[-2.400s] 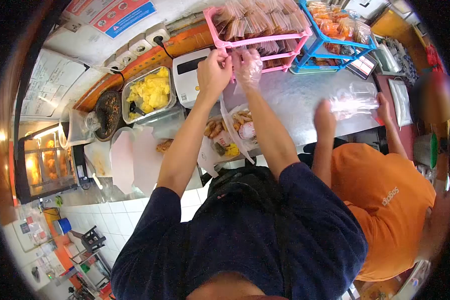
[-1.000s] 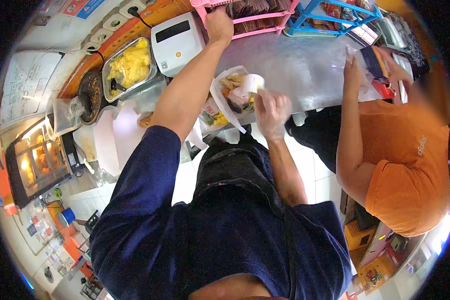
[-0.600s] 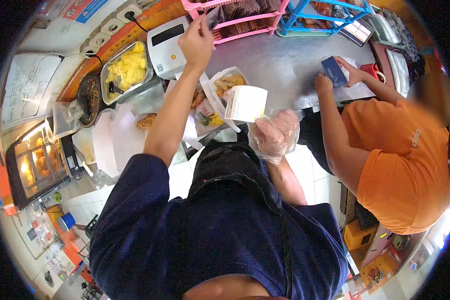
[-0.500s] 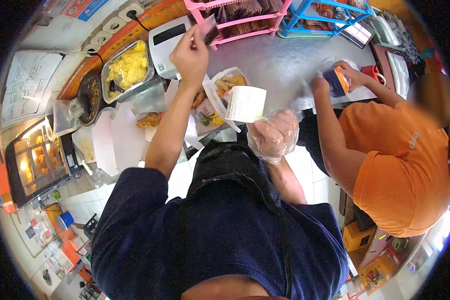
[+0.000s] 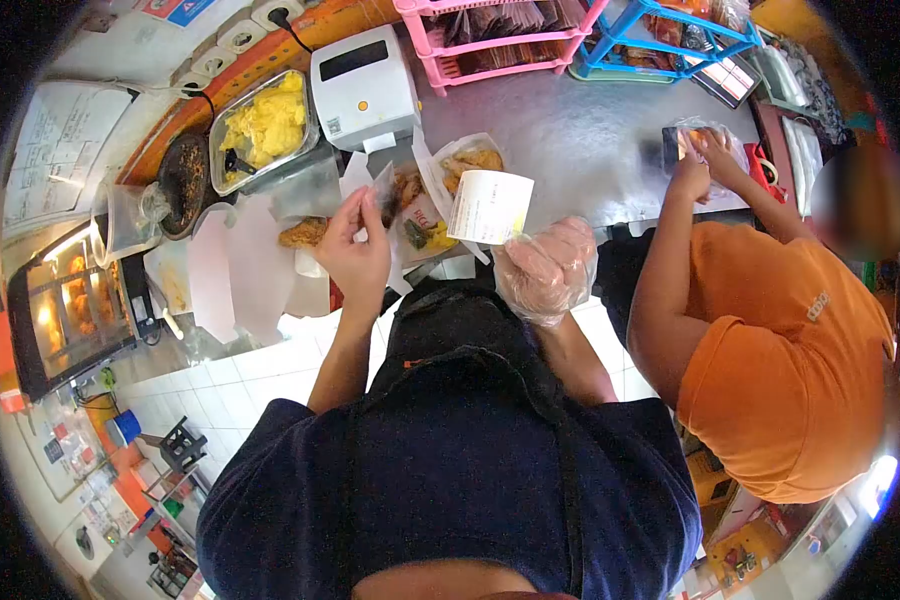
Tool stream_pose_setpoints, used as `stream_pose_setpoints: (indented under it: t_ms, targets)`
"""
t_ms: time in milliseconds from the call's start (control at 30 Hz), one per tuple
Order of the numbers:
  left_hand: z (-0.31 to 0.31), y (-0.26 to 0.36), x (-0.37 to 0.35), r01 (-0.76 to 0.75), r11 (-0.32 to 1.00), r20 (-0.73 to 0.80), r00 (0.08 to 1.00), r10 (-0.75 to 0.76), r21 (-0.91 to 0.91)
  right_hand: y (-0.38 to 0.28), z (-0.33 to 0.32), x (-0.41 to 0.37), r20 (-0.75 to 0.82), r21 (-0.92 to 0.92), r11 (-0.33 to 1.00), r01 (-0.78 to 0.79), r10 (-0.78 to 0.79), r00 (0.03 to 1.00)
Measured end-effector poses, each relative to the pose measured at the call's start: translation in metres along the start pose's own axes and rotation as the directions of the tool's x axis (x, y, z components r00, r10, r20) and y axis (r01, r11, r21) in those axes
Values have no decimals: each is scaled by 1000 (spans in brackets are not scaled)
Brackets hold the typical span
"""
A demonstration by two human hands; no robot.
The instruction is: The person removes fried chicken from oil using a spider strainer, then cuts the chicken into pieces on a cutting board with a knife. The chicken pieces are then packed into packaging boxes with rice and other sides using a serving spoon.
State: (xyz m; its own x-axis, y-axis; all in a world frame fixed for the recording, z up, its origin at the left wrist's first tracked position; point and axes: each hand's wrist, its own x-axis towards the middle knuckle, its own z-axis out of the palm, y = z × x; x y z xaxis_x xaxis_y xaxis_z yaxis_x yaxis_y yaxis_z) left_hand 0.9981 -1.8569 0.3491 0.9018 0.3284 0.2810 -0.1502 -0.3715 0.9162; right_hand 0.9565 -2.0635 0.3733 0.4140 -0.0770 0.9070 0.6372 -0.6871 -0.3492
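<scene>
My bare left hand (image 5: 356, 242) is raised over the open food boxes, its fingertips pressed together; anything between them is too small to make out. In a clear plastic glove, my right hand (image 5: 548, 268) grips a printed white paper slip (image 5: 491, 207) by its lower edge. Behind the slip, a box with fried food (image 5: 470, 162) stands open. Left of it, another open box holds greens and yellow food (image 5: 428, 236). A piece of fried chicken (image 5: 304, 233) lies in a white box farther left.
A white printer (image 5: 365, 85) stands behind the boxes, beside a tray of yellow food (image 5: 267, 122). Pink (image 5: 505, 52) and blue racks (image 5: 660, 50) line the back of the metal counter (image 5: 560, 130). At right, a person in orange (image 5: 780, 350) handles a package.
My left hand has come down and back from near the pink rack, and the dark sachet it held no longer shows. The co-worker's hands have moved slightly right. My right hand keeps the slip.
</scene>
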Motion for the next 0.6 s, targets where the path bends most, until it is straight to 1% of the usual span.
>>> stream_pose_setpoints:
  t_ms: [67,100,167,300,367,400,433,467,500,533,567,600]
  targets:
    - [-2,-3,-7,-17,1000,68,998,16,24,-1,0,0,9,14,1000,-5,5,1000]
    - [-1,-1,-10,-15,1000,69,998,14,24,-1,0,0,11,14,1000,-6,6,1000]
    - [2,1,-16,35,999,98,994,-37,23,-2,2,3,3,5,1000,-3,3,1000]
    - [4,5,-20,23,999,121,992,-28,46,-3,0,12,24,-39,999,21,-20,1000]
    - [5,8,-19,25,999,110,994,-28,28,-2,-3,15,106,-120,991,-65,77,991]
    - [6,11,-17,25,999,109,994,-28,30,4,1,12,107,-118,991,-65,78,991]
    - [7,17,-15,51,999,127,991,-50,2,18,10,5,37,-192,954,-231,243,969]
    - [10,25,-10,71,997,140,988,-66,-28,31,20,-3,-45,-248,887,-389,391,919]
    - [17,36,-3,61,998,130,990,-57,-28,40,26,-14,-48,-237,893,-384,384,922]
    - [28,49,4,78,989,138,989,-60,-129,49,32,-28,-47,-75,725,-684,683,729]
    - [39,54,11,94,969,145,988,-62,-228,58,38,-46,18,76,445,-892,894,448]
    - [52,52,20,77,972,136,990,-47,-220,70,47,-74,27,84,449,-890,892,452]
